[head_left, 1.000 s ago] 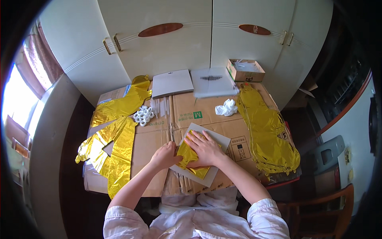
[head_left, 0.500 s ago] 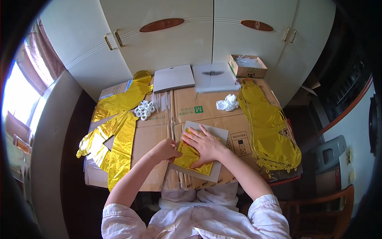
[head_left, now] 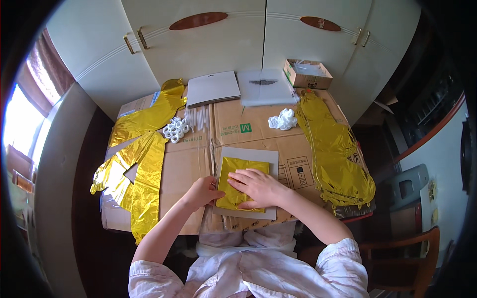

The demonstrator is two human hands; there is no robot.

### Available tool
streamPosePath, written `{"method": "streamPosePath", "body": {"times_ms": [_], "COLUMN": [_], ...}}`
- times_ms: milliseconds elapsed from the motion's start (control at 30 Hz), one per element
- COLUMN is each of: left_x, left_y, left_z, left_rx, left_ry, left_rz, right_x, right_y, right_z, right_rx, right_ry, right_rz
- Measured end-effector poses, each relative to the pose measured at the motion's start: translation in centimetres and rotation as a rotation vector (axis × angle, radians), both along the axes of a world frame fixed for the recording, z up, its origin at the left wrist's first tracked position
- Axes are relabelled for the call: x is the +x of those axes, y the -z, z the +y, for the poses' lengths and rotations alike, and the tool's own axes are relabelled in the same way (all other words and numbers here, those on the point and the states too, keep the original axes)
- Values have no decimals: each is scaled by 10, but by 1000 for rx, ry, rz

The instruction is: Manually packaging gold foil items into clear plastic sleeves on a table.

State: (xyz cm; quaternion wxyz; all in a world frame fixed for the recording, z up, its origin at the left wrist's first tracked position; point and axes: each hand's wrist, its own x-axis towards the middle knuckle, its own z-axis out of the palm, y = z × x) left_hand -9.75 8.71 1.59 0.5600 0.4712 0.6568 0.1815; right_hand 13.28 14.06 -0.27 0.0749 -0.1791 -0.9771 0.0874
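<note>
A flat, folded gold foil balloon [head_left: 248,165] lies on a grey card [head_left: 274,171] near the front of the table. My left hand [head_left: 202,192] is closed at the balloon's left edge, thumb and fingers pinching there; the fingertips are partly hidden. Flat across the foil rests my right hand [head_left: 258,187], its palm down and fingers stretched out toward the left. More flat gold foil balloons lie to the left [head_left: 148,174] and the right [head_left: 334,154], both unfolded.
White tape rings [head_left: 176,130] and clear plastic sticks [head_left: 200,119] sit left of centre on the cardboard-covered table [head_left: 184,169]. Behind them are white sheets [head_left: 213,88], a clear plastic bag stack [head_left: 266,89] and a cardboard box [head_left: 308,77]. A crumpled white tissue [head_left: 283,119] lies right of centre.
The card and folded balloon have turned to sit nearly straight before me. My right hand has slid lower on the foil, with its fingers drawn closer together. The view has shifted slightly.
</note>
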Motion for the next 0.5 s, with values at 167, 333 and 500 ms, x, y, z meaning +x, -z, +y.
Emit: {"method": "streamPosePath", "body": {"times_ms": [167, 333, 500], "left_x": [6, 7, 5], "left_y": [-2, -2, 2], "left_z": [-11, -43, -103], "left_rx": [-95, -40, 60], "left_ry": [-106, -185, -444], "left_rz": [-229, -406, -631], "right_x": [8, 10, 28], "right_y": [-3, -6, -7], "right_z": [1, 5, 30], "right_rx": [20, 68, -21], "right_ry": [-74, -138, 134], "right_rz": [16, 154, 458]}}
